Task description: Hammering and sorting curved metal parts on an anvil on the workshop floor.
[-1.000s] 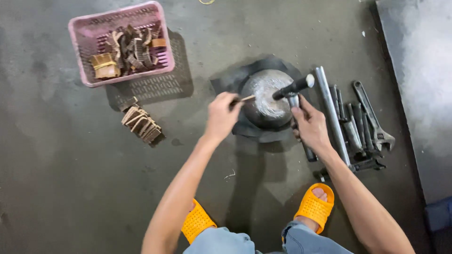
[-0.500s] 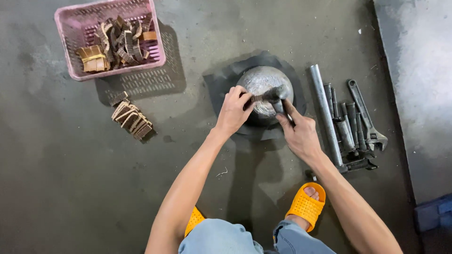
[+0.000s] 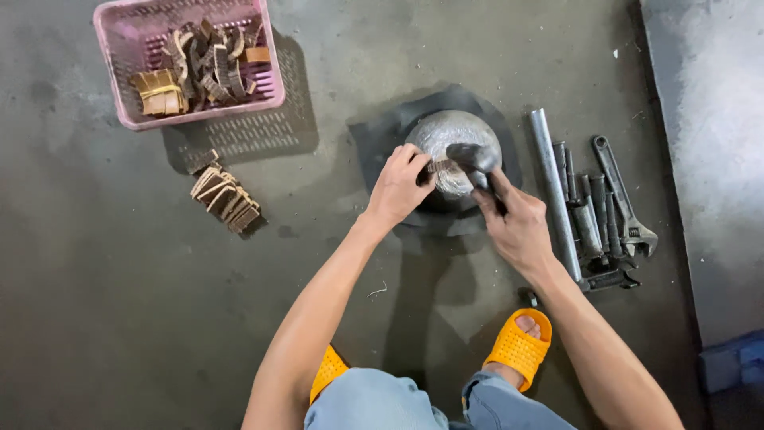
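- Hammer (image 3: 471, 156) is what my right hand (image 3: 517, 227) has its fingers closed around; the dark head rests on top of the round metal block, and the handle runs back down into my fist.
- Nearest to me I see my knees in pale blue cloth and two orange sandals (image 3: 519, 348) on the grey floor.
- My left hand (image 3: 398, 187) is pinched shut on a small brown strip (image 3: 440, 167), holding it flat against the block right under the hammer head.
- I see the round metal block (image 3: 450, 143) as dull silver, domed and scuffed, sitting on a dark mat (image 3: 374, 135) spread over the floor.
- Right of the block lies a long grey pipe (image 3: 553, 183), and just beside it a heap of dark tools with an adjustable wrench (image 3: 625, 199) at the outer edge.
- Left of me, well apart from the block, a small stack of brown curved pieces (image 3: 224, 199) lies on the floor.
- Farthest off, at the upper left, stands a pink basket (image 3: 119, 87) with more of those brown pieces piled inside.
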